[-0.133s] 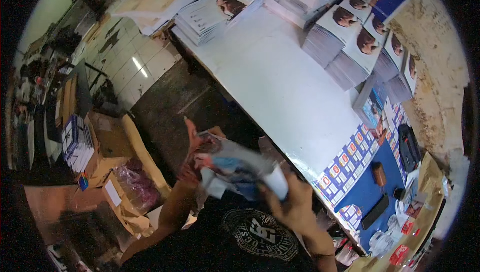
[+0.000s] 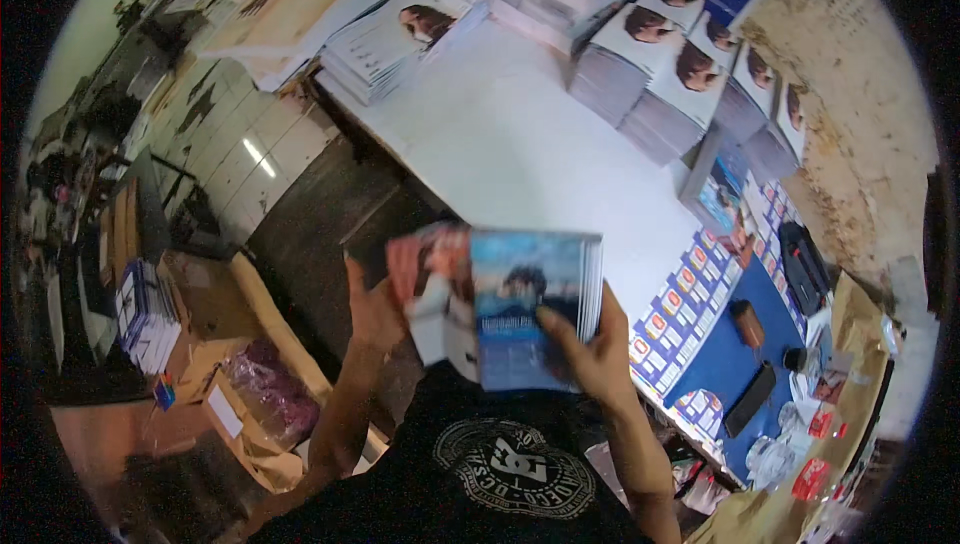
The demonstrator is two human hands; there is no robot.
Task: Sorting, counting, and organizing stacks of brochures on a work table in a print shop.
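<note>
While hands (image 2: 600, 356) hold booklet (image 2: 525, 262), lettering (image 2: 507, 324) shows.

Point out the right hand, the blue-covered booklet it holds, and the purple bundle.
Right hand (image 2: 603, 362): head view, middle of the hand.
Blue-covered booklet (image 2: 514, 302): head view, near its cover's middle.
Purple bundle (image 2: 270, 389): head view, middle of its wrapping.

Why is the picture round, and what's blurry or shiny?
Head view: the fisheye lens gives the round image, black corners; head view: the left hand and red-and-white booklet cover look slightly smeared; head view: glare streaks the white tiles.
</note>
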